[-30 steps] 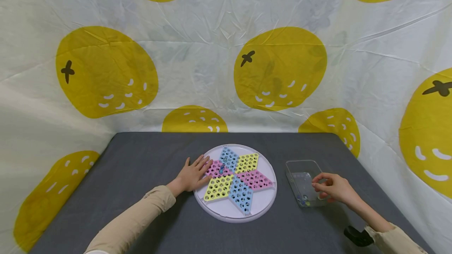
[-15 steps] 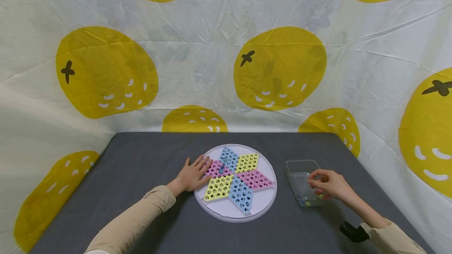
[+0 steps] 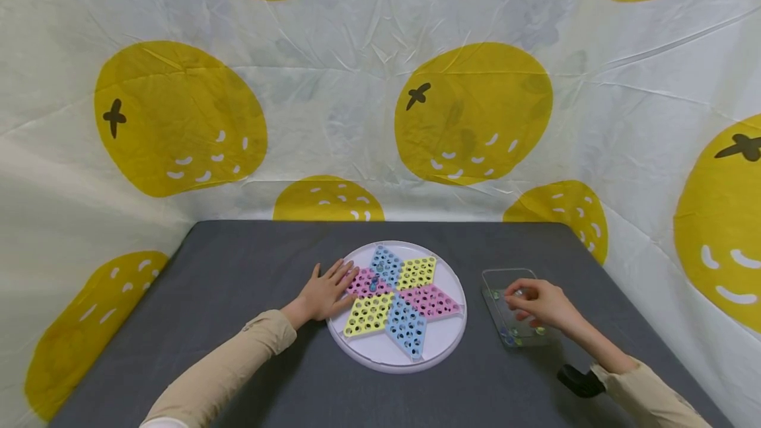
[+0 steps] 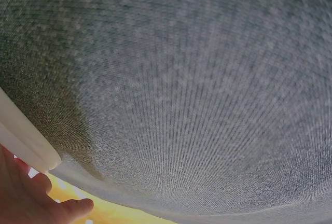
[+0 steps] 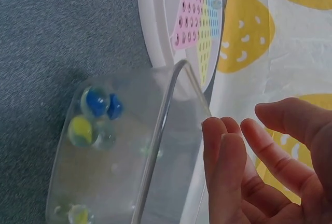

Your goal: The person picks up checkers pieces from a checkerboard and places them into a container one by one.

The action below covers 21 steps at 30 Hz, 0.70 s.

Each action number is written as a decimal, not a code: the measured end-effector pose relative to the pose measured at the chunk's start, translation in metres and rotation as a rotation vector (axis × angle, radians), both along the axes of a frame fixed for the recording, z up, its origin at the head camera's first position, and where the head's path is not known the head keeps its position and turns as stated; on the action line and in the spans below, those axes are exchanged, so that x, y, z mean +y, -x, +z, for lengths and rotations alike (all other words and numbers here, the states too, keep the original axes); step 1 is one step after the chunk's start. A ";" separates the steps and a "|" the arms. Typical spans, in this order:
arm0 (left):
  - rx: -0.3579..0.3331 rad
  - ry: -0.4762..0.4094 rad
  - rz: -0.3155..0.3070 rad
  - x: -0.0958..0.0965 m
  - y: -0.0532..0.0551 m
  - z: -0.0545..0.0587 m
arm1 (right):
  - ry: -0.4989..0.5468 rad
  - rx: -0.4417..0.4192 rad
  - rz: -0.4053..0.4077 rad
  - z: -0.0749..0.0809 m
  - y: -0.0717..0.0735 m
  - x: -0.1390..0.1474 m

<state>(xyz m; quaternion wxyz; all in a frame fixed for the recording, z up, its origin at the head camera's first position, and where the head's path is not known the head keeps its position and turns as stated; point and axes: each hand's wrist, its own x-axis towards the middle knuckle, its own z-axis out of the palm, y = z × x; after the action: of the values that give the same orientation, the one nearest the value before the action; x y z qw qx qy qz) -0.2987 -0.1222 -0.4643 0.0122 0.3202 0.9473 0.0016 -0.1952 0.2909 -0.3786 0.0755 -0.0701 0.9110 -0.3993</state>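
My left hand lies with fingers spread on the left rim of a round white Chinese checkers board. Its fingertips reach the pink point at the left; in the left wrist view part of the left hand shows beside the white rim. My right hand hovers over a clear plastic box, fingers bent, thumb and index tips close together. I cannot tell whether a marble is between them. Glass marbles lie in the box, among them a blue one and a yellow one.
A few blue marbles sit in holes on the pink and blue points at the board's left. The dark grey tablecloth covers the table. Behind hangs a white curtain printed with big yellow fruit.
My right hand has moved left and slightly up, from the box's right side to over its middle. More marbles show in the box now. The left hand has stayed on the board's rim.
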 end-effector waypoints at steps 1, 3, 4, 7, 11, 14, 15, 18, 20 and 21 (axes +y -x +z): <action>-0.002 0.007 0.003 0.000 0.000 0.000 | 0.002 -0.004 -0.004 0.000 0.001 -0.002; -0.004 -0.002 0.002 0.000 0.001 0.000 | 0.005 -0.005 -0.006 0.000 0.003 -0.005; -0.006 -0.002 0.002 0.000 0.001 0.000 | 0.006 -0.003 -0.004 0.000 0.004 -0.006; -0.006 -0.007 -0.001 0.000 0.001 -0.001 | 0.009 0.008 0.009 0.000 0.006 -0.012; -0.005 -0.010 -0.005 0.000 0.001 -0.001 | 0.014 0.018 0.028 0.002 0.010 -0.021; -0.006 -0.021 -0.007 0.000 0.001 -0.002 | 0.010 0.029 0.033 0.001 0.014 -0.028; -0.005 -0.020 -0.007 0.000 0.001 -0.003 | 0.009 0.034 0.035 0.001 0.016 -0.030; -0.004 -0.025 -0.004 -0.001 0.001 -0.002 | 0.001 0.039 0.031 -0.001 0.021 -0.039; -0.004 -0.028 -0.003 0.000 0.000 -0.001 | -0.004 0.037 0.029 -0.002 0.025 -0.044; -0.004 -0.022 0.000 0.000 0.000 -0.001 | -0.006 0.035 0.027 -0.003 0.027 -0.047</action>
<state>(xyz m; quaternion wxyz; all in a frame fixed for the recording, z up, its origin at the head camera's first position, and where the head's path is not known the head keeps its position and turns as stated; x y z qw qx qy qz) -0.2983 -0.1225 -0.4651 0.0107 0.3205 0.9471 0.0129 -0.2218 0.2441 -0.3819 0.0654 -0.0892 0.9124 -0.3942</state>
